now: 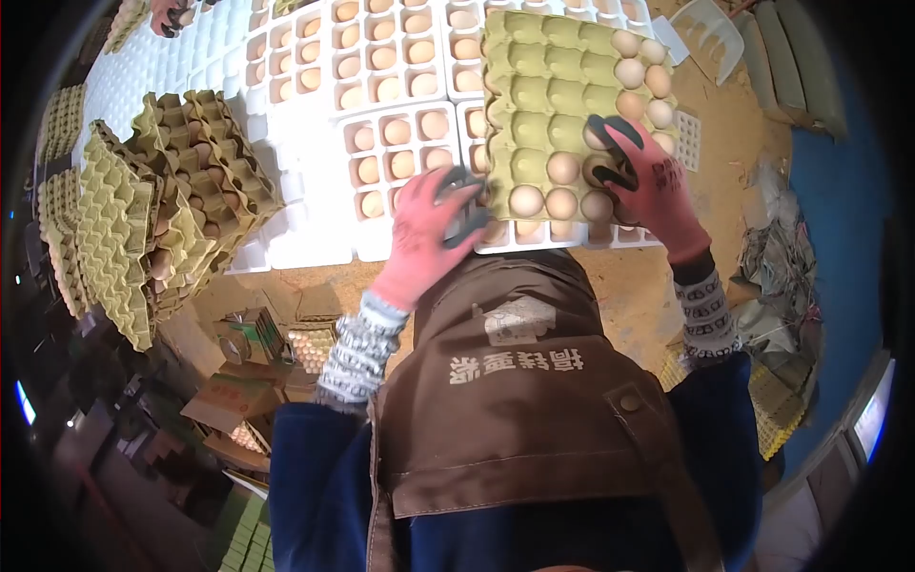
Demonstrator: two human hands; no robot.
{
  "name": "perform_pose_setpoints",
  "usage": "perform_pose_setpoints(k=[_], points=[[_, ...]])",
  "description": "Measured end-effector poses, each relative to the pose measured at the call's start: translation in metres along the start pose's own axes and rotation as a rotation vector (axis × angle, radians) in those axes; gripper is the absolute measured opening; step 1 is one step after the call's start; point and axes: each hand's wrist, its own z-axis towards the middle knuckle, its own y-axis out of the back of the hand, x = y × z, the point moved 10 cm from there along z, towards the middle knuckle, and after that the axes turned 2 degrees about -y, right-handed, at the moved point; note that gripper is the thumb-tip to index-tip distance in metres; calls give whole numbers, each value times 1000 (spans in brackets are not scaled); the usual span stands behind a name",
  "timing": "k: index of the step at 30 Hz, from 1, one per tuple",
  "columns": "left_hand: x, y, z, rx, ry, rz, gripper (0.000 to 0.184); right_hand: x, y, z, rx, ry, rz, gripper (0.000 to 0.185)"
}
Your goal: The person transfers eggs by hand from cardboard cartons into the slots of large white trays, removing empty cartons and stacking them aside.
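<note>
A yellowish pulp egg tray [553, 91] lies over white foam trays in front of me, with eggs along its right side and near edge. My right hand [653, 186], in a pink glove with dark fingertips, reaches into its near right part. Its fingers curl around an egg [598, 170] there. Beside the tray's near left corner is my left hand [434, 224], gloved alike, with fingers bent inward and somewhat blurred. What lies within those fingers is mostly hidden. A white foam tray [386, 229] with brown eggs sits just beyond this hand.
Stacked pulp trays [181, 191], some holding eggs, lean at the left of the table. More filled foam trays [372, 57] extend behind. Another person's hand [172, 14] shows at the top left. Cardboard boxes [233, 400] stand on the floor below left.
</note>
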Motion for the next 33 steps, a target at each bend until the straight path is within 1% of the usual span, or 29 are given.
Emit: perform_pose_setpoints(k=[1,3,4,5,6,7,8,9,11,12,13,15,16,17,19,20,21,22,23,24,25,26,27,29,30,31,32,33], points=[[-32,-8,23,81,-124,-6,59,-1,-4,0,14,22,-62,60],[-56,-49,37,201,-327,134,59,-10,-14,3,32,62,-194,59],[-50,-58,47,309,-244,102,61,-20,-18,6,27,87,-183,57],[-44,-65,51,421,-157,71,62,-30,-25,8,91,90,-168,58],[-38,-57,57,380,-92,-60,58,-37,-27,14,149,87,-154,58],[-39,-36,58,227,-67,-264,51,-43,-29,16,206,82,-139,58],[-20,-31,60,114,130,-681,44,-44,-29,15,224,85,-59,59],[3,-36,60,-13,339,-1092,38,-43,-12,11,105,87,21,55],[18,-46,78,48,331,-1191,24,-37,23,3,-123,120,165,47],[19,-49,80,19,412,-1013,19,-78,21,-7,-136,-151,613,44],[-10,-49,86,162,418,-744,24,-90,28,-11,-135,-142,680,41],[-49,-72,100,283,-47,-13,47,-107,34,-22,-139,-150,829,35],[-51,-92,98,359,-115,181,56,-100,16,-22,47,-392,1295,35],[-39,-95,97,403,-33,47,55,-80,9,-14,181,-322,984,39],[-29,-80,101,482,123,-220,53,-18,-10,-8,272,51,100,46],[-10,-67,91,241,91,-453,52,-14,-18,-9,276,81,4,47],[2,-74,80,340,418,-921,51,-12,-24,-12,276,102,-91,49],[4,-65,78,220,404,-995,51,-12,-26,-13,273,120,-193,50],[6,-55,73,89,391,-1070,51,-29,-13,-15,228,-51,232,51],[-4,-55,66,121,413,-1116,51,-53,1,-25,181,-216,654,52],[-14,-55,68,178,208,-866,54,-74,7,-32,135,-380,1072,53],[-32,-56,63,174,13,-416,56,-72,11,-28,211,-272,969,53],[-64,-61,62,181,-169,42,58,-69,11,-27,278,-169,875,54],[-75,-99,59,550,-103,352,65,-31,5,-29,328,2,618,55],[-74,-100,60,548,-106,334,65,-13,-8,-34,292,88,221,55],[-73,-90,61,454,-103,189,66,-3,-24,-40,244,169,-182,56],[-64,-77,56,364,-105,41,67,7,-33,-45,182,277,-276,58],[-54,-61,49,272,-98,-112,67,1,-28,-48,149,225,-198,57]])
